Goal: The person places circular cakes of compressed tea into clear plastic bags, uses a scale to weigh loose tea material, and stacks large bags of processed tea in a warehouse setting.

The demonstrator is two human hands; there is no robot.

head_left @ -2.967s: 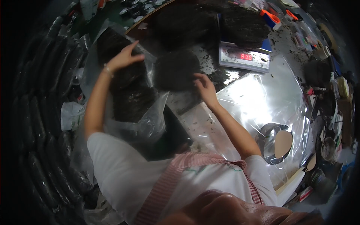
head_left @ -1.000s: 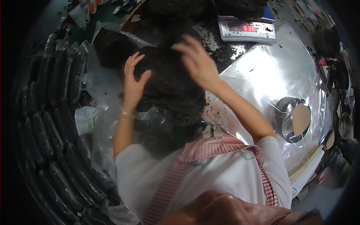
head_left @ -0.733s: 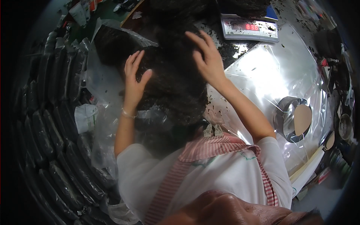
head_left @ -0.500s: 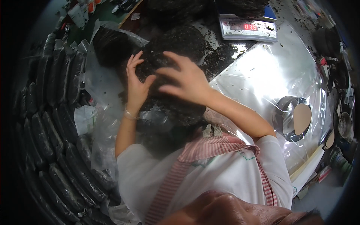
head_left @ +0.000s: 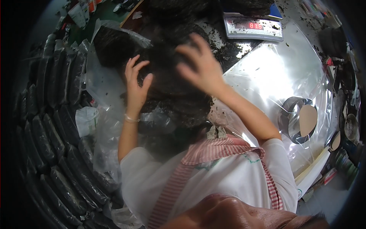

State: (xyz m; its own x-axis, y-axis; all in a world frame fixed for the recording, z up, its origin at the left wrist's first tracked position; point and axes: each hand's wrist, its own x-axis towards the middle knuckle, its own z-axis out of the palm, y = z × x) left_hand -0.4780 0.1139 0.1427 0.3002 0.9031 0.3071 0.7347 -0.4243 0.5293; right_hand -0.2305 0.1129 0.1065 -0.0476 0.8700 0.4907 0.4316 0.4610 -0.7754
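Note:
A heap of dark, flaky dried material (head_left: 167, 89), which looks like dried seaweed, lies in front of me. At its left side my left hand (head_left: 138, 84) is raised with fingers curved and apart, holding nothing. My right hand (head_left: 204, 66) hovers over the right part of the heap, its fingers spread and smeared by motion, with nothing seen in them. Whether either hand touches the heap is unclear. Behind the left hand, an open clear plastic bag (head_left: 140, 38) holds more dark material. A digital scale (head_left: 244, 28) with a lit red display stands beyond the right hand, bearing dark material.
Many packed dark bundles in clear film (head_left: 57, 126) are stacked at the left. Glossy clear plastic sheets (head_left: 263, 72) cover the right side, with a shiny round roll (head_left: 291, 122) on them. Loose dark flakes (head_left: 225, 57) lie near the scale.
My right hand has moved right and a little farther away, apart from the left hand. The left hand has shifted slightly left, still open.

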